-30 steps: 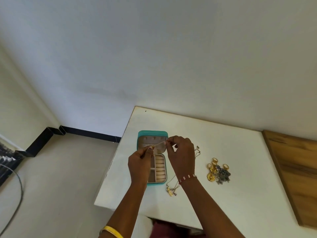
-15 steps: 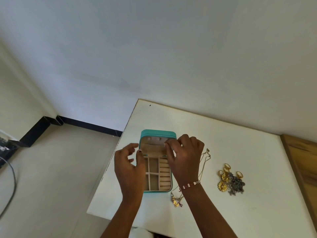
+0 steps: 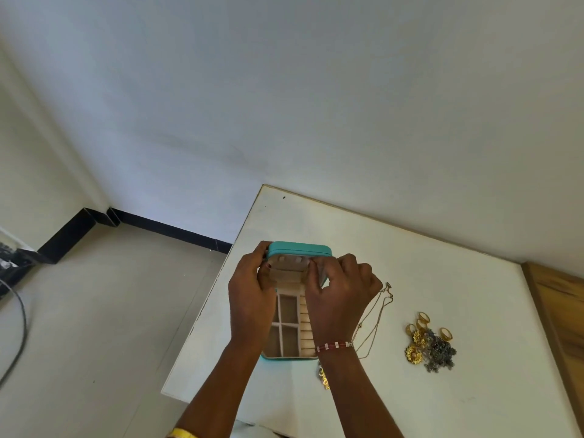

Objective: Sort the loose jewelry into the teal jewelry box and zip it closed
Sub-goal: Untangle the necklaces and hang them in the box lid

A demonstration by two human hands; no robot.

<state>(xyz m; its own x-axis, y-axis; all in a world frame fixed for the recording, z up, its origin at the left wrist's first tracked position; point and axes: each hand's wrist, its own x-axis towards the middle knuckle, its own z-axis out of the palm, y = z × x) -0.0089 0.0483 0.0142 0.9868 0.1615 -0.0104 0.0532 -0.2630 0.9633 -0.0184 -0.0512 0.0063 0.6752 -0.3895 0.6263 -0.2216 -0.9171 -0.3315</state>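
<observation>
Both hands, left [image 3: 251, 298] and right [image 3: 339, 298], clasp the open teal jewelry box [image 3: 298, 249] by its lid; chain necklaces [image 3: 377, 314] and a heap of rings [image 3: 429, 343] lie on the table [image 3: 410, 263] to its right.

The hands [image 3: 252, 298] hide the box's [image 3: 298, 249] sides; beside the box, the wrist [image 3: 335, 346] covers part of a pendant [image 3: 325, 379].

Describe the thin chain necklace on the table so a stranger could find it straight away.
Start at the white table and find the open teal jewelry box near its left edge. Just right of the box, partly under the right wrist, lies the necklace. It is a long, fine looped chain, unlike the chunky heap of gold rings and dark pieces farther right.
</observation>
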